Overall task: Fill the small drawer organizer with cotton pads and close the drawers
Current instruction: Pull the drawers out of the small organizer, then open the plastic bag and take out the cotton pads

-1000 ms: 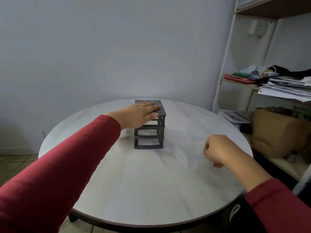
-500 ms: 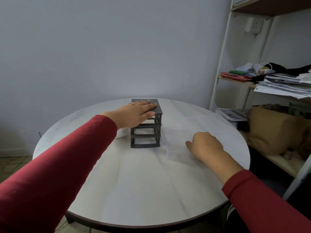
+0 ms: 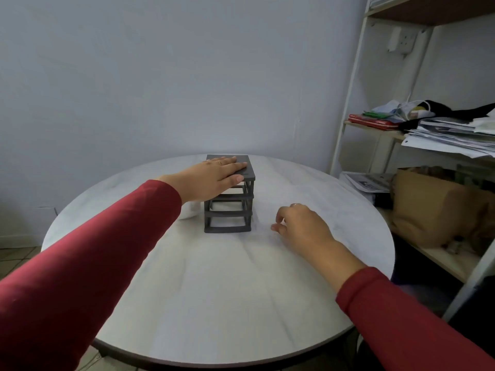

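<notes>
- The small drawer organizer point(image 3: 229, 199), a dark grey plastic unit with three tiers, stands toward the far side of the round white tabletop point(image 3: 219, 290), roughly centred left to right.
- No brand, label or writing can be read on it; its front shows only dark frame bars with pale openings, and whether drawers sit in the slots is hard to make out.
- The left hand point(image 3: 211, 180) lies flat on the organizer's top, palm down, fingers point(image 3: 235, 166) stretched out and released, gripping nothing; the thumb reaches over the front upper edge.
- A ring shows on one finger of that hand.
- A white soft-looking object point(image 3: 190, 212) sits on the tabletop touching or just beside the organizer's left side; the left wrist and red sleeve point(image 3: 88, 253) hide most of it, so I cannot tell what it is.
- The right hand point(image 3: 302, 226) is low over the tabletop just right of the organizer, apart from it, fingers curled loosely inward; nothing visible is held, though the palm side is hidden.
- To the right, a white-framed shelf unit point(image 3: 348, 108) carries stacked papers point(image 3: 452, 137), a red flat item point(image 3: 372, 122), and a brown paper bag point(image 3: 439, 207); printed matter lies there, too small to read.
- The shelf and bag are cut off at the right edge.
</notes>
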